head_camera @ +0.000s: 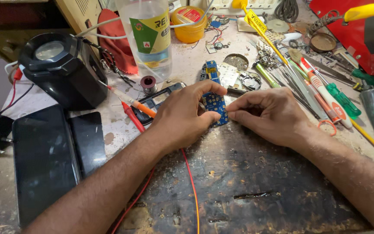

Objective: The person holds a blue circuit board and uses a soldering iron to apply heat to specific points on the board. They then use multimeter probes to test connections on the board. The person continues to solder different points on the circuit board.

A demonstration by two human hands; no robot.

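Left hand (186, 116) and right hand (269, 115) pinched a small blue rectangular circuit board (215, 105), both grips clamped on it. A clear plastic bottle with green-yellow label (151, 34) stood at eleven o'clock on the counter (247, 173).

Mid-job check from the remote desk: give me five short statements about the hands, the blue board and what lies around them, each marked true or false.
1. Both hands grip the blue board. True: the left hand and right hand pinch it from either side.
2. The clear bottle lies on its side. False: it stands upright behind the hands.
3. The black magnifier lamp sits on the left side of the bench. True.
4. The right hand holds a screwdriver. False: the screwdrivers lie on the bench to its right.
5. A red wire runs under the left forearm. True.
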